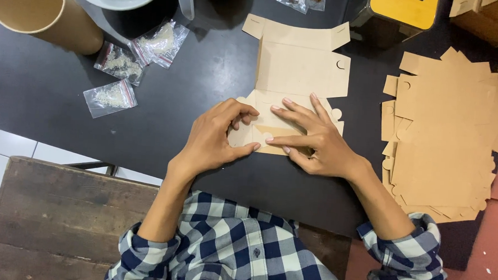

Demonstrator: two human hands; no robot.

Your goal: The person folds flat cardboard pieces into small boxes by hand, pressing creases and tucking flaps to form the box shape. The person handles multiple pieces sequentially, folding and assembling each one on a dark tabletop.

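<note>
You're working under soft, even overhead light that leaves the black table (60, 115) with a faint grey sheen rather than hard glare. Your hands cast only short, diffuse shadows onto the flat cardboard box blank (300, 64), and the focus is sharp through the middle. Toward the top corners the paper tube (36, 13) looks slightly blurred and stretched.

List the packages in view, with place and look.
Box blank: table centre, flat tan card; left hand and right hand press its near end.
Blank stack: right, tan, fanned.
Three bags: upper left, clear with red seals, whitish grains.
Tube: top left corner, tan, open.
</note>
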